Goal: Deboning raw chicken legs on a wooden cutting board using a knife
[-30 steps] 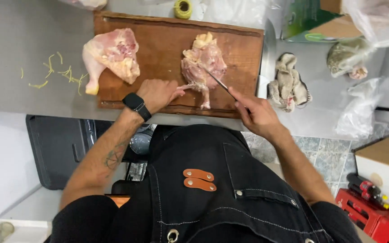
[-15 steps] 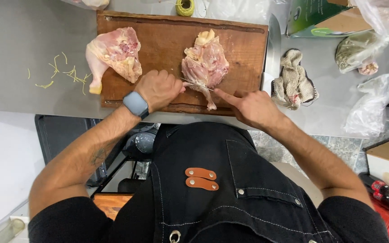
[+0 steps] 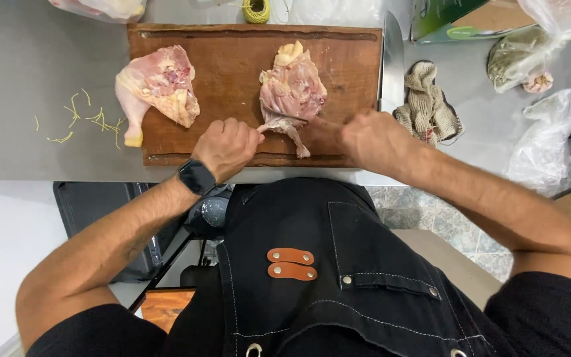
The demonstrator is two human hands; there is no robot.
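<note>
Two raw chicken pieces lie on a brown wooden cutting board [image 3: 232, 46]. A whole leg quarter [image 3: 160, 82] rests at the board's left. An opened, boned-out piece [image 3: 292, 86] lies in the middle. My left hand [image 3: 226, 145], with a dark watch on the wrist, pinches the thin lower end of that opened piece near the board's front edge. My right hand [image 3: 371, 139] is a closed fist just right of the meat, gripping a knife [image 3: 322, 122]. Its blade reaches left into the bottom of the piece; the handle is hidden in my fist.
The board sits on a steel table [image 3: 34, 79]. A cleaver [image 3: 392, 59] lies along its right edge, with a mesh glove [image 3: 427, 102] beyond. Plastic bags [image 3: 536, 59], a green box [image 3: 457, 16], a twine roll [image 3: 257, 10] and yellow scraps [image 3: 80, 119] surround it.
My right hand has turned from an extended grip into a fist and drawn the knife low against the piece's bottom end. My left hand still holds that end.
</note>
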